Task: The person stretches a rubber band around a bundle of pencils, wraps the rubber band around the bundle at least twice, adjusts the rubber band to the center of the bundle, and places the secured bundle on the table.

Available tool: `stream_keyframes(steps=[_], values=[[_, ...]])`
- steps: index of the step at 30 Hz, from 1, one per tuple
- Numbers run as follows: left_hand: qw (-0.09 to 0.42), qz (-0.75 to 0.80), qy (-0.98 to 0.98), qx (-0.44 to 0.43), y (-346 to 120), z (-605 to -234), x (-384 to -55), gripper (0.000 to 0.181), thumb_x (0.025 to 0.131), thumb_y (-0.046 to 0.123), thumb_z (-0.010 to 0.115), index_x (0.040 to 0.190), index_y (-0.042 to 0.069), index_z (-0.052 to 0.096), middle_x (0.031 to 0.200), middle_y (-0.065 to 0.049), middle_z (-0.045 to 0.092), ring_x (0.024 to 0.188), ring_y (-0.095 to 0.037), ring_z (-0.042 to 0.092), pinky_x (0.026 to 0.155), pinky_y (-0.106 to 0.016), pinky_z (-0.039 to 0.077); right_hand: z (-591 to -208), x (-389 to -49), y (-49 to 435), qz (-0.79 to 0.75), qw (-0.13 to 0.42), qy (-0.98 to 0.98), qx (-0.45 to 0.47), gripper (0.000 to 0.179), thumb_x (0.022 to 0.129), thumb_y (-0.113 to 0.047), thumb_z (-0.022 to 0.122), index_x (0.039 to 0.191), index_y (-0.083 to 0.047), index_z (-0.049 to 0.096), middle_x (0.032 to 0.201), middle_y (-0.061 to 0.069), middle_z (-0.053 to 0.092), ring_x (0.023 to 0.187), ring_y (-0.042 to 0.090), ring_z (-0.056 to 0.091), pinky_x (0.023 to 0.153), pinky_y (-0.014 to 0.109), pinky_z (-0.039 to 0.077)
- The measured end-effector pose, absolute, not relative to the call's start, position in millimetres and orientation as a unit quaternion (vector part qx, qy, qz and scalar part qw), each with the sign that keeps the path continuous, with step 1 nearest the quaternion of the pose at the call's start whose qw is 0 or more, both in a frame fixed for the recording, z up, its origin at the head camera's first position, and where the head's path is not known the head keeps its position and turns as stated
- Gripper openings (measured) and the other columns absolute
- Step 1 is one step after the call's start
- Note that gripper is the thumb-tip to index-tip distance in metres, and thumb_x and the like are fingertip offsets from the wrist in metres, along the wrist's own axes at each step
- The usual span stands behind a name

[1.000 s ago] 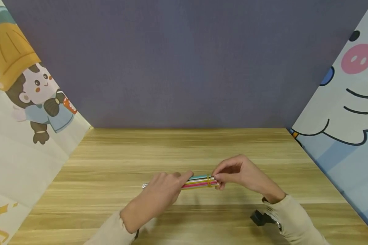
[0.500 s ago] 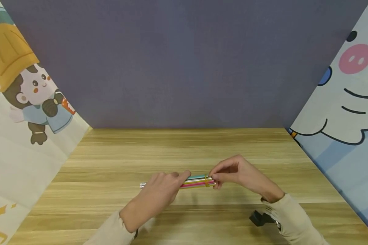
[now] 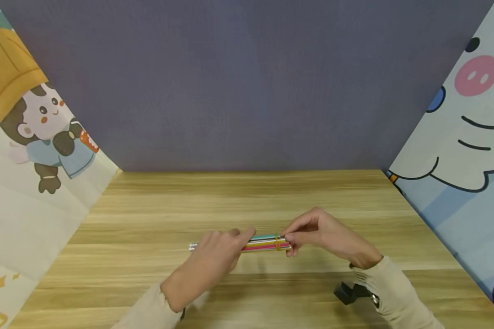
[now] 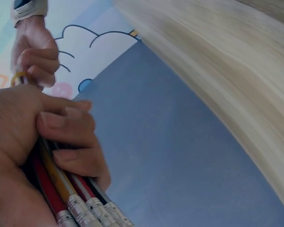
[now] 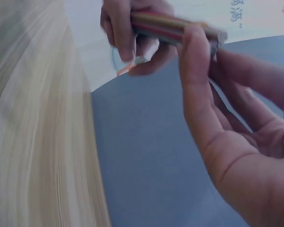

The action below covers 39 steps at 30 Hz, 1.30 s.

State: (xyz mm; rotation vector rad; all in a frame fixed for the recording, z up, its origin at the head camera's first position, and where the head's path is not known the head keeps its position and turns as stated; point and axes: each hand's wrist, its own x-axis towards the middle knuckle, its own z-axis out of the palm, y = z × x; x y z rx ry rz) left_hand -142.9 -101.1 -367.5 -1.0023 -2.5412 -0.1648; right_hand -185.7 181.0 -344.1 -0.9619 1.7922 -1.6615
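Note:
A bundle of colourful pencils (image 3: 261,245) lies level across the middle of the head view, just above the table. My left hand (image 3: 216,256) grips it round the middle, fingers curled. Metal eraser ends (image 4: 90,213) stick out of that hand in the left wrist view. Near the bundle's right end a yellow rubber band (image 3: 278,242) goes round the pencils. Just beyond the band my right hand (image 3: 323,234) pinches the pencils' end between thumb and fingers. In the right wrist view the thumb (image 5: 196,52) lies against that end, and the fingertips behind are partly hidden.
The wooden table (image 3: 247,196) reaches back to a grey-blue panel (image 3: 247,87). Printed cartoon sheets stand at the left (image 3: 20,214) and right (image 3: 469,151). A black device (image 3: 346,292) sits at the right wrist.
The hands and the pencils stay almost in place, with only a slight shift left in the head view, where the background shifts as well. Both hands keep their hold.

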Motion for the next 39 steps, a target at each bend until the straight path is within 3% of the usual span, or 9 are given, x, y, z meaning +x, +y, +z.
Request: stream_keyframes(steps=[7,13,16,19,24,28,34,39], values=[[0.248,-0.022,-0.913,-0.323,-101,-368,-144,0.027,0.085,0.013,0.076,0.096,0.016,0.052,0.052,0.007,0.042,0.039,-0.004,0.027,0.033,-0.018,0.019,-339,-180,174,-0.637,0.227,0.663,-0.321,0.024,0.1,-0.005,0.058,0.119,0.006,0.068,0.105,0.023,0.071,0.087,0.035,0.072,0.082,0.054,0.056],[0.289,0.014,-0.913,-0.288,-99,-365,-141,0.026,0.084,0.016,0.077,0.088,0.013,0.051,0.046,0.009,0.036,0.039,-0.003,0.024,0.031,-0.02,0.019,-337,-164,159,-0.612,0.109,0.716,-0.318,0.025,0.102,-0.009,0.055,0.122,0.0,0.067,0.113,0.018,0.071,0.091,0.028,0.072,0.081,0.043,0.058],[0.284,0.028,-0.912,-0.293,-96,-363,-138,0.024,0.084,0.016,0.077,0.086,0.014,0.053,0.045,0.008,0.038,0.041,-0.003,0.021,0.031,-0.019,0.017,-338,-155,145,-0.564,0.085,0.758,-0.317,0.026,0.103,-0.018,0.057,0.125,-0.007,0.066,0.113,0.009,0.071,0.091,0.019,0.072,0.079,0.036,0.059],[0.276,0.036,-0.912,-0.303,-95,-363,-136,0.022,0.082,0.014,0.077,0.087,0.015,0.056,0.046,0.007,0.042,0.042,-0.003,0.02,0.032,-0.019,0.017,-340,-150,136,-0.541,0.096,0.773,-0.318,0.026,0.1,-0.022,0.061,0.124,-0.012,0.066,0.104,0.004,0.073,0.084,0.017,0.072,0.072,0.035,0.06],[0.281,0.026,-0.912,-0.297,-97,-362,-135,0.024,0.08,0.01,0.077,0.088,0.014,0.054,0.05,0.003,0.049,0.04,-0.005,0.031,0.031,-0.021,0.025,-343,-152,137,-0.576,0.117,0.746,-0.314,0.02,0.095,-0.015,0.068,0.114,-0.009,0.069,0.084,0.012,0.072,0.068,0.028,0.07,0.062,0.04,0.059],[0.272,0.025,-0.911,-0.309,-97,-365,-135,0.023,0.082,0.011,0.077,0.091,0.014,0.056,0.052,0.004,0.051,0.041,-0.004,0.029,0.032,-0.02,0.023,-350,-154,136,-0.577,0.12,0.737,-0.331,0.02,0.095,-0.015,0.069,0.113,-0.008,0.071,0.081,0.011,0.072,0.066,0.029,0.068,0.06,0.039,0.059],[0.266,0.029,-0.908,-0.323,-91,-371,-133,0.022,0.083,0.011,0.077,0.09,0.014,0.056,0.049,0.006,0.043,0.042,-0.003,0.02,0.034,-0.017,0.016,-360,-153,128,-0.531,0.133,0.766,-0.337,0.017,0.095,-0.026,0.07,0.108,-0.015,0.073,0.078,0.002,0.072,0.063,0.017,0.067,0.055,0.035,0.058],[0.238,0.018,-0.917,-0.32,-92,-371,-133,0.018,0.085,0.012,0.076,0.094,0.013,0.06,0.054,0.003,0.054,0.04,-0.003,0.032,0.032,-0.017,0.02,-355,-156,132,-0.526,0.157,0.781,-0.298,0.033,0.09,-0.03,0.075,0.119,-0.016,0.07,0.09,0.003,0.073,0.073,0.021,0.07,0.062,0.037,0.06]])
